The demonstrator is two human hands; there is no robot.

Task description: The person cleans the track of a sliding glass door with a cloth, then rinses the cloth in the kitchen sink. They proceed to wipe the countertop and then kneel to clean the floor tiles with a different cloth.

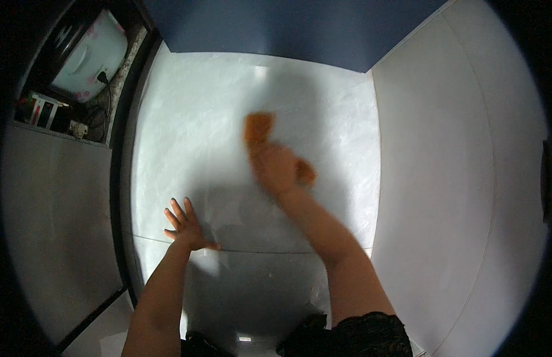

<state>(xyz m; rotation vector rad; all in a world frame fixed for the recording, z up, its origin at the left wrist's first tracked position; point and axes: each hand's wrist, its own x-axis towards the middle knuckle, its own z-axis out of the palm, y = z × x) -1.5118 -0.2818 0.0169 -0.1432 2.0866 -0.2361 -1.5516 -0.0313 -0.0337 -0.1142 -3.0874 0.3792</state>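
My right hand (276, 167) grips an orange cloth (259, 125) against the pale, glossy tiled floor (191, 116). One end of the cloth sticks out past the fingers and another bunched part shows beside the wrist. Both hand and cloth are blurred. To the lower left, my left hand (186, 230) rests on the floor with its fingers spread and nothing in it. Its thumb lies close to a dark joint line (267, 252) between tiles.
A dark blue panel (267, 26) closes off the far end. Along the right rises a pale tiled wall (427, 156). On the left, a dark-framed shelf recess holds a white appliance with pink patterning (95, 53), a black plug (103, 77) and cord; grey panels (62, 201) stand below.
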